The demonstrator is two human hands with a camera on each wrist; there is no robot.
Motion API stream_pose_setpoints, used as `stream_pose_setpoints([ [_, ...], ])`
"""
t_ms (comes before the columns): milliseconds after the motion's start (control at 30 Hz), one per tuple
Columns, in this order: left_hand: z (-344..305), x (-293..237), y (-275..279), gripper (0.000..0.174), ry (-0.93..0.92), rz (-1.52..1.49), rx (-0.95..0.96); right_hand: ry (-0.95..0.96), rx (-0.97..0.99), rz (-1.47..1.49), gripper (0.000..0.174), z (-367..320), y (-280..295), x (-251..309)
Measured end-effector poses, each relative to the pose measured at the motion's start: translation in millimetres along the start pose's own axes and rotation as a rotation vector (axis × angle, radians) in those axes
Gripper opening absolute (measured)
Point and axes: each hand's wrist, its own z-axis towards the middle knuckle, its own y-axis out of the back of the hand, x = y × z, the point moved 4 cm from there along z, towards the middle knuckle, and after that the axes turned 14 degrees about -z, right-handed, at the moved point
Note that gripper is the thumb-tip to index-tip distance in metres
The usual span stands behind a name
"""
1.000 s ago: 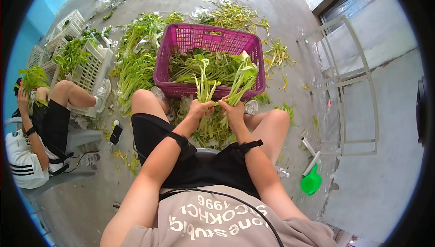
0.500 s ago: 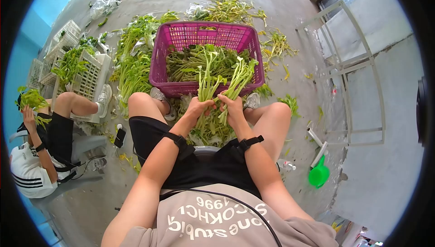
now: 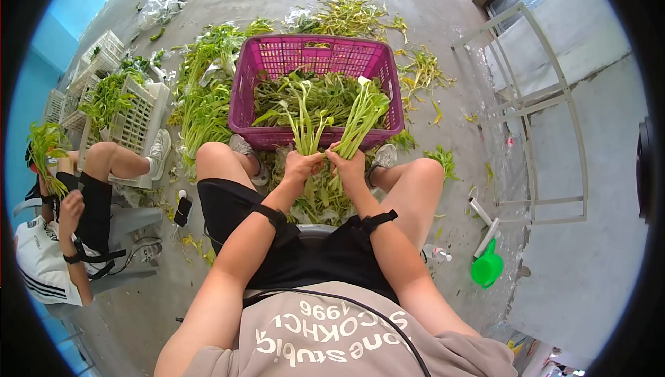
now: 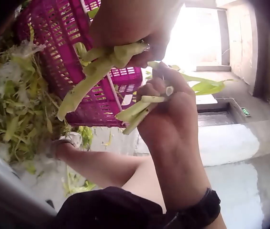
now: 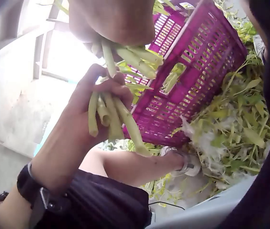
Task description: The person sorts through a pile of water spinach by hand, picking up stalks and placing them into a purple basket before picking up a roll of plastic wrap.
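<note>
In the head view, my left hand grips a bunch of leafy green stalks, their tops pointing toward the basket. Close beside it, my right hand holds a second bunch of leafy green stalks, leaning right. The thumbs and fingertips of both hands nearly meet between the bunches. Cut stalk ends stick out below the left hand in the right wrist view. More stalk ends show at the right hand in the left wrist view. Behind both bunches stands a purple plastic basket partly filled with greens.
Loose trimmings lie on the floor between my legs. Piled greens flank the basket on the left, with yellowed stalks on the right. Another person sits at left by white crates. A green scoop lies at right.
Both hands stay close together while the bunches shift; the left bunch's tops have moved left, away from the right bunch. The other person's near hand has dropped below the greens they hold.
</note>
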Motion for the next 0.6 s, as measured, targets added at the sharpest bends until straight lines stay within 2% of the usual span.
stream_pose_setpoints([
  [100,6,9,11,0.013,0.049,0.035,-0.1,0.114,-0.023,-0.092,0.011,0,0,6],
  [167,10,13,22,0.015,0.062,0.031,-0.178,0.115,-0.085,0.05,0.01,-1,5,17],
  [267,4,-1,17,0.017,0.06,-0.072,-0.136,0.055,-0.052,0.079,0.011,5,15,13],
  [333,0,-5,7,0.022,0.014,-0.035,-0.019,0.035,-0.073,0.077,0.011,3,17,18],
  [467,-11,-12,-1,0.025,-0.051,0.021,-0.051,-0.055,-0.041,0.075,0.013,1,14,11],
  [567,-8,-15,0,0.024,-0.027,0.076,-0.037,-0.076,0.032,-0.039,0.013,4,14,8],
  [600,-7,-18,0,0.025,-0.074,0.011,-0.036,-0.093,0.057,-0.118,0.015,3,12,8],
])
